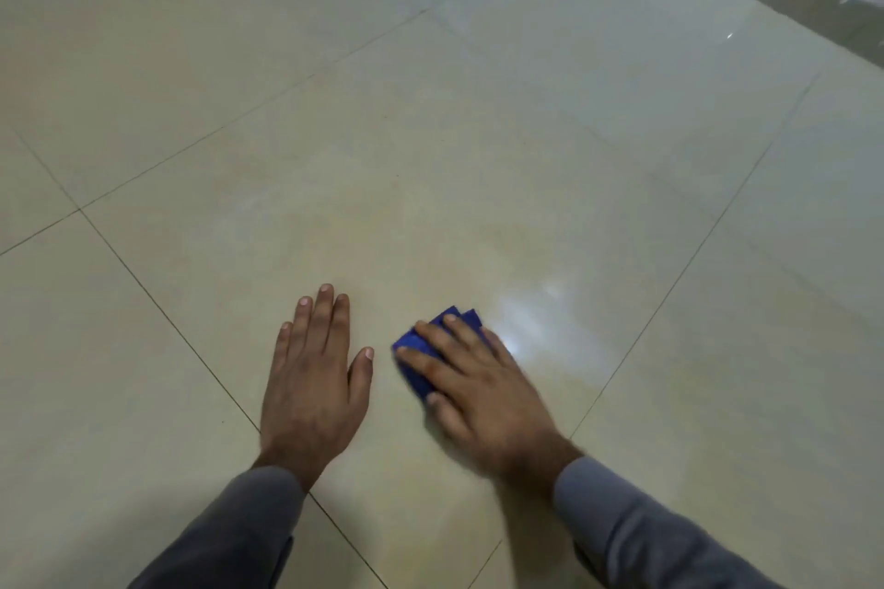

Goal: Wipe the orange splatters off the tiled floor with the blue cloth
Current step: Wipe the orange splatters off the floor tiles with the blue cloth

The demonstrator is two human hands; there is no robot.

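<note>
Grey sleeves [636, 526] nearest. Left hand [313, 378] flat on the tiled floor [430, 158], fingers straight and together. Right hand [473, 387] just beside it, fingers spread, pressing the folded blue cloth [416, 347] down. Glare patch [531, 316] beyond.

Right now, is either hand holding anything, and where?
Right hand presses flat on top of the folded blue cloth, no grip. Left hand rests on the tiled floor.

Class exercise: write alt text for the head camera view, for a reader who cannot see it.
A person's right hand presses a folded blue cloth flat on a glossy beige tiled floor, while the left hand rests open on the tile beside it. No orange splatters are clearly visible.
</note>
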